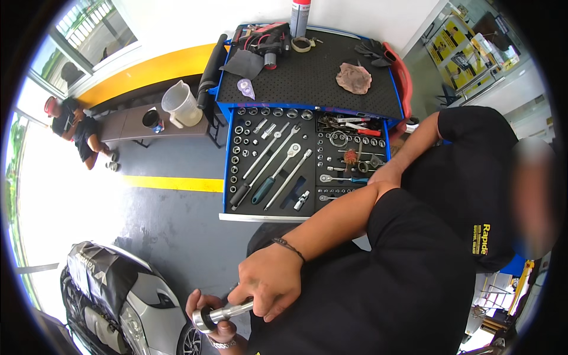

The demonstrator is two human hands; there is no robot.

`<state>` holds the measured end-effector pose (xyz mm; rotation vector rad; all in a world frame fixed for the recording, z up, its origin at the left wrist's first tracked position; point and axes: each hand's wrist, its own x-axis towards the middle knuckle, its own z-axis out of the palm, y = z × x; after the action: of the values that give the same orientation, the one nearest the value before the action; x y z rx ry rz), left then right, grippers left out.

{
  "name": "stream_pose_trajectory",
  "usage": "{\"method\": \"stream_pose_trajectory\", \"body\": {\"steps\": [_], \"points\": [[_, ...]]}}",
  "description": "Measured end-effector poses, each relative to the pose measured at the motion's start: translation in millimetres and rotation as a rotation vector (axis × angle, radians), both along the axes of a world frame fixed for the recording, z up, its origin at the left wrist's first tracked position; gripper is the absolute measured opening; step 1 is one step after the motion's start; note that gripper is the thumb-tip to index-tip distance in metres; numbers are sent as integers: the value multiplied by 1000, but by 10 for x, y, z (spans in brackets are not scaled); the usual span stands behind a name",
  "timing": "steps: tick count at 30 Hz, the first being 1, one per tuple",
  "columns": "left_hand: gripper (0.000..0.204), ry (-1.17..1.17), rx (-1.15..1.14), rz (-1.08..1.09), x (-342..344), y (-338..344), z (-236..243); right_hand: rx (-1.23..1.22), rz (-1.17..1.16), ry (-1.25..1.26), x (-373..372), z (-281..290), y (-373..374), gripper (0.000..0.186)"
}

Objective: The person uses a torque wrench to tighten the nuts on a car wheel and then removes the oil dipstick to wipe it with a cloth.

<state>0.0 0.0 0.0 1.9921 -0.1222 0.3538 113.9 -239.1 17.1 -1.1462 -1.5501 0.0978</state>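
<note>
My right hand [269, 284], a dark cord round its wrist, is closed round the shaft of a chrome socket tool [232, 312]. The handle end is hidden in my fist. Below and to the left, my left hand [222, 332], with a metal watch strap at its wrist, is closed on the tool's wide round socket end, fingers and thumb on opposite sides. Beyond my right forearm is a pulled-out drawer [296, 218] with a black insert. Ratchets, including a blue-handled ratchet [278, 173], extension bars and several sockets lie in it.
The blue cabinet's black top [296, 80] carries a spray can [300, 19], tape roll, gloves and a crumpled rag [354, 78]. A co-worker [473, 177] stands right, one arm by the drawer. Left are a bench [121, 126] with a jug, a seated person, and a silver car [142, 302].
</note>
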Motion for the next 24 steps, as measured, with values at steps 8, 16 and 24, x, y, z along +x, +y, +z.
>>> {"method": "stream_pose_trajectory", "body": {"steps": [8, 16, 24], "points": [[59, -50, -320, 165, -844, 11, 58, 59, 431, 364, -312, -116, 700, 19], [47, -301, -236, 286, -1523, 193, -12, 42, 761, 238, -801, -12, 1508, 23], [37, -424, -224, 948, -2368, 805, -372, -394, 696, 1401, -1002, -752, 2756, 35]]}}
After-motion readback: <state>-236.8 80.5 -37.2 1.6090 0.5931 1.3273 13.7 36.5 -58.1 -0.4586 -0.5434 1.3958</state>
